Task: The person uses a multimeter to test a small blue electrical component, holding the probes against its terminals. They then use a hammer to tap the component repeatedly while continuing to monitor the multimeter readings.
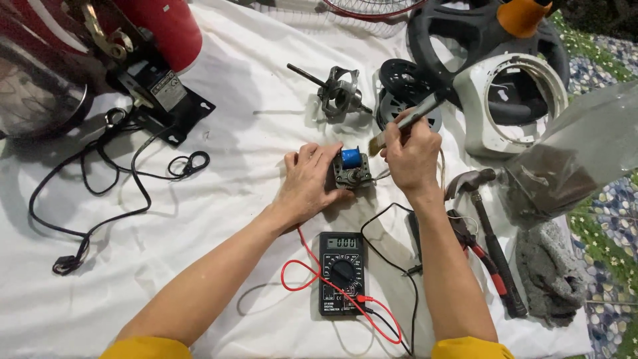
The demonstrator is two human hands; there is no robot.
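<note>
The left hand [307, 185] clasps a small motor with a blue coil [352, 169] mid-table on the white cloth [252, 133]. The right hand [412, 156] grips a paintbrush [404, 125], bristles at the coil. Brushing looks underway; the multimeter [341, 272] near the front edge lies untouched.

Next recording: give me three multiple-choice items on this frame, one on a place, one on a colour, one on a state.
1. Where does the black digital multimeter lie?
A. between the forearms
B. on the red tank
C. under the hammer

2. What colour is the coil on the small metal motor part?
A. green
B. blue
C. white

3. What does the right hand hold?
A. nothing
B. pliers
C. a paintbrush

Key: 1 A, it sits on the white cloth between both arms; 2 B, the coil shows blue; 3 C, fingers grip the brush handle, while the left hand steadies the part.
</note>
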